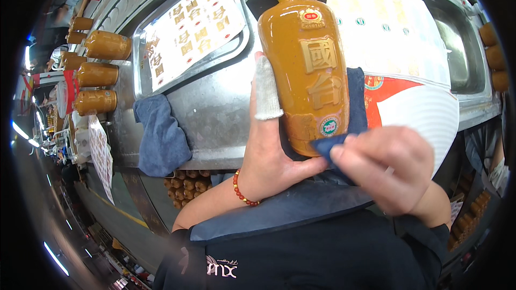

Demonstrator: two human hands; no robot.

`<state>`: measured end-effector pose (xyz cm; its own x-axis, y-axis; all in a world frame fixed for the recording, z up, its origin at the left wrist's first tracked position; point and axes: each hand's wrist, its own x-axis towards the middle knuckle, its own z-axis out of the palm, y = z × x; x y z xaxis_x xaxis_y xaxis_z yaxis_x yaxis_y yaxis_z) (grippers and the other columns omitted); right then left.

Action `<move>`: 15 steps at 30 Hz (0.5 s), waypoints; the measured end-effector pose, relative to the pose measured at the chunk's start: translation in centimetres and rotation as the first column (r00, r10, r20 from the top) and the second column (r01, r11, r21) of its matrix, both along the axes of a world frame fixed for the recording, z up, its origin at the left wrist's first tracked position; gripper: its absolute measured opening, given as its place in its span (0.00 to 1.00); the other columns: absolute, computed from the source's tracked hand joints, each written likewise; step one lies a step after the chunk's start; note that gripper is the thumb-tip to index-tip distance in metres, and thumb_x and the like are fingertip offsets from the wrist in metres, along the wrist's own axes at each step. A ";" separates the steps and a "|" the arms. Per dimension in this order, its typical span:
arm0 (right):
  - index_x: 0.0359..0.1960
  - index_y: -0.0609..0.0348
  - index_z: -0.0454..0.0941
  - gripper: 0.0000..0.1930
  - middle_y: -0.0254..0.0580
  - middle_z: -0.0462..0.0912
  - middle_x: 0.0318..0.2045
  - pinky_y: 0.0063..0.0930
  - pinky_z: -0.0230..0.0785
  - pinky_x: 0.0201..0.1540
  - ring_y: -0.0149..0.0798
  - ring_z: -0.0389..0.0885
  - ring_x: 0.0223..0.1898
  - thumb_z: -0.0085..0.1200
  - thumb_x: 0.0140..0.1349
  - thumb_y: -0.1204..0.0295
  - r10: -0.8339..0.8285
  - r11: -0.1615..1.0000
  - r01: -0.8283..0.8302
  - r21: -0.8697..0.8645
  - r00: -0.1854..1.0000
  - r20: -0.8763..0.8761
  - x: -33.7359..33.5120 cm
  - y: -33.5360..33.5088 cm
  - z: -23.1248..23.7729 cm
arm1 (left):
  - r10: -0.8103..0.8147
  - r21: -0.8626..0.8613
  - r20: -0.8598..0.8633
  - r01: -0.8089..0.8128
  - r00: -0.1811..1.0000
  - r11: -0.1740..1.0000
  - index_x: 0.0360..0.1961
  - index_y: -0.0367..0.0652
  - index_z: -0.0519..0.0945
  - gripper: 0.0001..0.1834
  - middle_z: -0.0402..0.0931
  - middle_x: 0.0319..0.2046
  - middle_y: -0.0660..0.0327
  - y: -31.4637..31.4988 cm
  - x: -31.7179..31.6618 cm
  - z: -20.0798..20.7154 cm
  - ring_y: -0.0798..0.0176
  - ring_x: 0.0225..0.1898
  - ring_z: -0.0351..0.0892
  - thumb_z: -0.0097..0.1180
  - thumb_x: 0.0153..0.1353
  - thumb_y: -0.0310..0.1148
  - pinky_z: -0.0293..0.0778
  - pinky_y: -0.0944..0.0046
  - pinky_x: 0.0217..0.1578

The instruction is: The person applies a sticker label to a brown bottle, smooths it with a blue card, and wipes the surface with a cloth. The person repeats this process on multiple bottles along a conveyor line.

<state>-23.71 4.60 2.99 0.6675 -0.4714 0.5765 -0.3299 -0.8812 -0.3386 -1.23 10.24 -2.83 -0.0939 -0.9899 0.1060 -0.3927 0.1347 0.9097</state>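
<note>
Head view shows our left hand (271,153) wrapped around the lower body of an upright ochre bottle (305,64), held above the metal bench (215,107), while our right hand (389,166) pinches a blue cloth (352,113) against the bottle's base. We see little free room: a tray of label sheets (191,29) sits just left, a sink (457,48) right. Four matching bottles (99,75) lie along the bench's left edge; their contents cannot be seen.

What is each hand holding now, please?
Left hand: closed on the ochre bottle.
Right hand: pinching the blue cloth against the bottle's base.
</note>
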 end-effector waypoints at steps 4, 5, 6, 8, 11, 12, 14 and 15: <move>0.40 0.62 0.88 0.20 0.40 0.81 0.33 0.28 0.76 0.28 0.38 0.80 0.28 0.63 0.41 0.72 -0.052 0.998 0.052 -0.020 0.999 0.011 0.0 -0.1 -0.1 | -0.036 -0.044 0.055 0.038 0.998 0.998 0.79 0.32 0.38 0.74 0.48 0.76 0.42 -0.3 0.3 0.3 0.45 0.76 0.53 0.84 0.44 0.37 0.53 0.49 0.74; 0.40 0.62 0.88 0.20 0.39 0.82 0.33 0.27 0.76 0.29 0.37 0.80 0.28 0.63 0.41 0.73 -0.057 0.998 0.057 -0.004 0.998 0.013 0.2 0.4 -0.1 | -0.050 -0.052 0.069 0.053 0.996 0.997 0.79 0.33 0.38 0.73 0.55 0.75 0.46 -0.4 0.4 0.4 0.50 0.74 0.62 0.83 0.45 0.34 0.59 0.51 0.73; 0.40 0.61 0.89 0.19 0.38 0.82 0.32 0.27 0.76 0.30 0.36 0.80 0.28 0.63 0.41 0.73 -0.062 0.998 0.062 0.013 0.998 0.016 0.4 0.8 0.0 | -0.059 -0.049 0.107 0.065 0.992 0.997 0.79 0.33 0.38 0.73 0.55 0.75 0.46 -0.4 0.7 0.4 0.50 0.74 0.62 0.84 0.44 0.34 0.60 0.51 0.72; 0.40 0.59 0.89 0.19 0.37 0.82 0.32 0.26 0.76 0.31 0.36 0.80 0.29 0.62 0.42 0.74 -0.041 0.999 0.041 0.023 0.999 0.034 0.7 2.1 -0.5 | -0.061 -0.037 0.105 0.066 0.993 0.997 0.79 0.33 0.39 0.73 0.55 0.75 0.46 -0.4 0.8 0.3 0.50 0.73 0.64 0.84 0.44 0.34 0.62 0.51 0.72; 0.42 0.57 0.89 0.21 0.37 0.85 0.35 0.27 0.75 0.31 0.36 0.81 0.30 0.65 0.41 0.76 -0.030 0.988 0.023 0.154 0.999 0.042 0.3 3.7 -0.5 | -0.040 -0.058 0.023 0.041 0.999 0.997 0.79 0.34 0.41 0.72 0.58 0.74 0.46 -0.6 0.5 -0.5 0.50 0.72 0.66 0.84 0.43 0.33 0.65 0.51 0.70; 0.42 0.57 0.88 0.20 0.38 0.85 0.35 0.28 0.75 0.31 0.36 0.81 0.30 0.66 0.42 0.76 -0.047 0.973 0.034 0.230 0.998 0.052 0.1 3.5 -0.3 | -0.026 -0.102 0.023 0.028 0.999 0.994 0.79 0.34 0.41 0.72 0.59 0.74 0.46 -0.7 0.5 -0.4 0.50 0.71 0.67 0.84 0.43 0.32 0.66 0.51 0.70; 0.42 0.59 0.86 0.16 0.41 0.85 0.33 0.29 0.75 0.33 0.40 0.81 0.30 0.71 0.48 0.77 -0.156 0.885 0.119 0.449 0.987 0.046 0.0 3.1 -0.3 | -0.017 -0.070 0.042 0.020 0.999 0.997 0.79 0.34 0.41 0.72 0.62 0.72 0.47 -0.4 0.5 -0.1 0.50 0.70 0.70 0.85 0.43 0.31 0.68 0.51 0.68; 0.42 0.62 0.85 0.11 0.41 0.85 0.31 0.25 0.74 0.35 0.35 0.82 0.30 0.69 0.57 0.78 -0.283 0.818 0.238 0.524 0.959 0.005 0.2 3.0 -1.0 | -0.013 -0.052 0.052 0.016 0.999 0.999 0.79 0.34 0.42 0.72 0.64 0.71 0.47 -0.2 0.5 -0.1 0.51 0.69 0.71 0.85 0.42 0.30 0.69 0.52 0.68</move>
<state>-23.48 7.55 1.99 0.4402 -0.8632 0.2474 -0.4748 -0.4576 -0.7518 -0.72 10.05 -2.91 -0.1151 -0.9816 0.1521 -0.4369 0.1875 0.8798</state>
